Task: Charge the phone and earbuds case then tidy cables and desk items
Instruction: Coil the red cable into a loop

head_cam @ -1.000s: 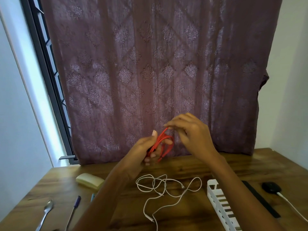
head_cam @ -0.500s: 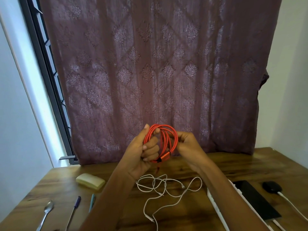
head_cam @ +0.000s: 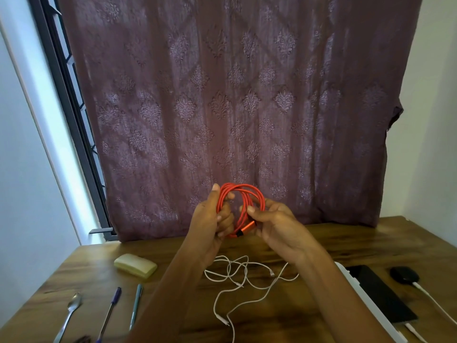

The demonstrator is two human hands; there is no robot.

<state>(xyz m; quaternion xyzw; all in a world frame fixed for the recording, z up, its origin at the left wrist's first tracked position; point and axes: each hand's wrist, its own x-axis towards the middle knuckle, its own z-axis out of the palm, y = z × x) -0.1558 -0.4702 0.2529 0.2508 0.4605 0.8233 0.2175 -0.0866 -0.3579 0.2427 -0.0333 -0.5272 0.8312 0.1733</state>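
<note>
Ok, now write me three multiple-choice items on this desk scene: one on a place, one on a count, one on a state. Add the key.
1. Where does the white cable lie?
A) loose on the desk
B) over the curtain rail
C) on the floor

2. How many pens lie on the desk?
A) one
B) two
C) four

3. How is the red cable?
A) laid out straight
B) coiled in loops, held by the left hand and right hand
C) knotted round a chair leg

Key:
1 A, it sprawls tangled on the wood.
2 B, a purple pen and a teal pen lie side by side.
3 B, both hands hold the coil above the desk.
</note>
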